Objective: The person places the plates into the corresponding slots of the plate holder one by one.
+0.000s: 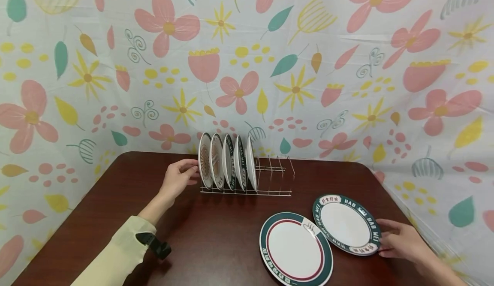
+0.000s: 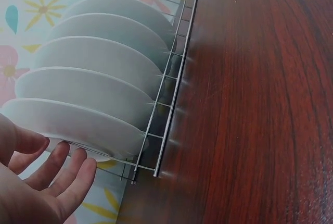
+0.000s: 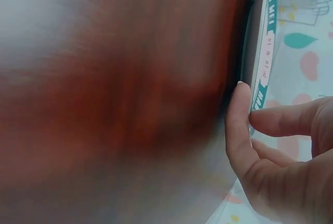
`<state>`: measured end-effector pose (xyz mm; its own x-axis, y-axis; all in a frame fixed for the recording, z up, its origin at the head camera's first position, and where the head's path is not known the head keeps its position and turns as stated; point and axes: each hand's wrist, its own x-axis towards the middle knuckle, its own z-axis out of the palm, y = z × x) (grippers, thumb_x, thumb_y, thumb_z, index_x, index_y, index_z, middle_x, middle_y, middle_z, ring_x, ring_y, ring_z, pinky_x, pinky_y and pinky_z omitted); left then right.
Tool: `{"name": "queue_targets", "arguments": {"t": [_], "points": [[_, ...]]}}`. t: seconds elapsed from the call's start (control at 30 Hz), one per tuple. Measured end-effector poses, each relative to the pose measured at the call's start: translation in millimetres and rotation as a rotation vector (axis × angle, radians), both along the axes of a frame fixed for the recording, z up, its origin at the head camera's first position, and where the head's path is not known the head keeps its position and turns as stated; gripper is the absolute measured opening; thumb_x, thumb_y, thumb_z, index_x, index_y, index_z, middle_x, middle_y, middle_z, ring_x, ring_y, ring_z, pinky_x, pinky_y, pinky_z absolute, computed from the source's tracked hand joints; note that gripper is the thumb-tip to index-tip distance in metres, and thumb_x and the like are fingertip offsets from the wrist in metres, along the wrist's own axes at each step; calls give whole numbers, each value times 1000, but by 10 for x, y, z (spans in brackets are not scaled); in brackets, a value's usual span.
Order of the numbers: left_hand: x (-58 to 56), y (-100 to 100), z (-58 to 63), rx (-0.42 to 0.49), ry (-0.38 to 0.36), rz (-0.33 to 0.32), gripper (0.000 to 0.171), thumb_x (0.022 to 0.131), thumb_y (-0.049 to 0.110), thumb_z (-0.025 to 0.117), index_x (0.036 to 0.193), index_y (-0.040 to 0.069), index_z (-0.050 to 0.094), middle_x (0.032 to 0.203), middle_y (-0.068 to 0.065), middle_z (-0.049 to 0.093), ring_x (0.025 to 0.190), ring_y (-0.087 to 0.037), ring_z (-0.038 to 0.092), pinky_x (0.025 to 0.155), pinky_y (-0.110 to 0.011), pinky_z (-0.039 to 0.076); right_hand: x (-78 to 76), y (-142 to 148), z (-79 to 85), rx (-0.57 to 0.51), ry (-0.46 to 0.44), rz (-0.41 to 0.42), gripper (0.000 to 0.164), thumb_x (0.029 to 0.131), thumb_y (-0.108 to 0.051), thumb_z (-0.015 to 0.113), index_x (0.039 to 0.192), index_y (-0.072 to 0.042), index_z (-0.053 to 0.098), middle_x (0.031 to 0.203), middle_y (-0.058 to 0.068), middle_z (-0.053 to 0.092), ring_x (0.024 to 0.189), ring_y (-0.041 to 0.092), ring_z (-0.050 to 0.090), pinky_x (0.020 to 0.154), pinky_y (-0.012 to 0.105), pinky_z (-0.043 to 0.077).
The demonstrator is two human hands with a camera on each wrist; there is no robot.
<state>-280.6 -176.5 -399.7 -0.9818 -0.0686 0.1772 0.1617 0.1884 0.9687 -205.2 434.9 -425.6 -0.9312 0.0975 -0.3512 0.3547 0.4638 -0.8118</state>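
Observation:
At the left end of a wire dish rack (image 1: 270,195), my left hand (image 1: 179,176) holds the end wire between thumb and fingers, beside the outermost plate (image 2: 78,125). Several plates (image 1: 217,161) stand on edge in the rack's left part, some with dark patterned rims. On the right, my right hand (image 1: 401,239) pinches the rim of a plate with a green lettered border (image 1: 345,224). In the right wrist view the thumb lies on one side of this plate (image 3: 266,52) and fingers on the other. Its left edge overlaps another green-rimmed plate with a red ring (image 1: 295,249).
The dark wooden table (image 1: 216,234) carries everything, its rounded far edge close to a flower-printed cloth (image 1: 239,28). Wire slots (image 1: 275,166) without plates make up the rack's right part. A dark band (image 1: 154,245) sits on the left wrist.

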Motion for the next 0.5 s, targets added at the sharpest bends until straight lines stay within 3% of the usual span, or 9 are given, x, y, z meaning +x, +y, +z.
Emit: {"name": "queue_targets", "arguments": {"t": [0.23,0.5], "points": [[51,-41,4,-18,2,15,27,107,6,60,130,-6,67,122,-25,70,105,-39,71,83,-47,63,270,-128,-34,-34,28,-11,68,88,13,59,148,23,30,93,13,68,76,29,70,69,45,64],[210,20,0,-31,-17,-20,28,107,4,60,133,-3,64,124,-27,68,108,-41,70,81,-42,63,535,-489,-43,-31,15,8,63,90,9,63,147,22,38,93,15,66,75,31,71,68,46,64]]}}
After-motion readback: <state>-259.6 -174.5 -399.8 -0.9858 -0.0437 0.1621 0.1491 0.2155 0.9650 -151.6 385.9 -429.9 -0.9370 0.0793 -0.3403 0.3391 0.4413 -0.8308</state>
